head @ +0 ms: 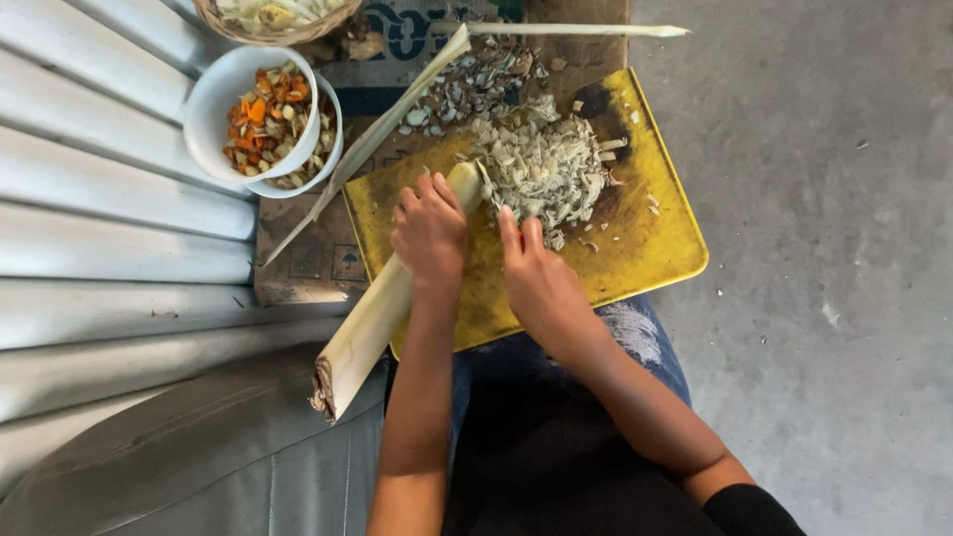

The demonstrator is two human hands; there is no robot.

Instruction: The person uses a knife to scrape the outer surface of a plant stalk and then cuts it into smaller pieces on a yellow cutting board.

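My left hand (429,226) grips a long pale stalk (372,318) that lies slantwise across a yellow cutting board (645,238). The stalk's cut tip points at a heap of pale chopped pieces (541,164) in the board's middle. My right hand (536,273) is closed just right of the stalk's tip, by the heap's near edge. A bit of red shows under its fingers, and I cannot tell what it grips. The stalk's ragged butt end hangs off the board toward my left side.
Two stacked white bowls (213,104) with orange and tan chopped bits stand at the upper left on corrugated metal sheet (109,199). A woven basket (273,20) sits above them. Long pale strips (377,129) and husk scraps (472,84) lie on cardboard. Concrete floor (824,248) lies right.
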